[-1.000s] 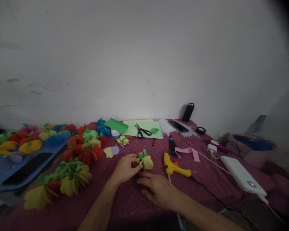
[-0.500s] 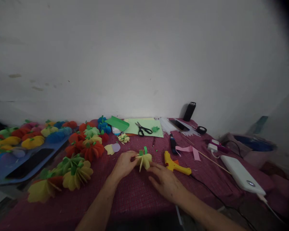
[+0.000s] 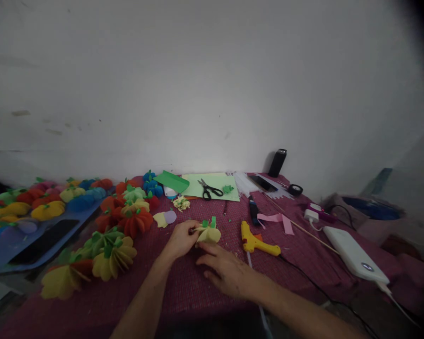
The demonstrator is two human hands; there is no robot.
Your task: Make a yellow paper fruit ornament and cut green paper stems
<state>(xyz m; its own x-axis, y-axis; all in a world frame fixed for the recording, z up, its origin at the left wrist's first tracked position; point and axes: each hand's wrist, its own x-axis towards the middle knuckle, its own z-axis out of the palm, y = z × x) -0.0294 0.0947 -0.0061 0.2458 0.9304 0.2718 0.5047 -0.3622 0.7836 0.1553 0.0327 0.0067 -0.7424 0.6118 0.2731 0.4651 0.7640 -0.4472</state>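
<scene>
A small yellow paper pumpkin [image 3: 209,234] with a green paper stem and leaf sits over the cloth in front of me. My left hand [image 3: 182,239] pinches its left edge between thumb and fingers. From the right, my right hand [image 3: 226,268] reaches to its lower front edge; the index fingertip touches the folds while the other fingers stretch out apart. A yellow glue gun [image 3: 257,241] lies to the right of my right hand. Beyond my left hand are a pale yellow and lilac paper cutout [image 3: 165,218] and a pile of yellow scraps [image 3: 181,203].
Finished paper pumpkins [image 3: 113,258] crowd the left, some on a blue board [image 3: 86,221] with a dark phone [image 3: 45,241]. At the back, scissors [image 3: 210,189] rest on green paper [image 3: 194,181]. Rightward lie pink ribbon [image 3: 287,224], a thin stick [image 3: 314,235] and a white power bank [image 3: 355,256].
The yellow pumpkin has tilted and turned in my left hand, its stem shifting slightly left. My right hand has moved left and slightly down, to the pumpkin's lower front edge.
</scene>
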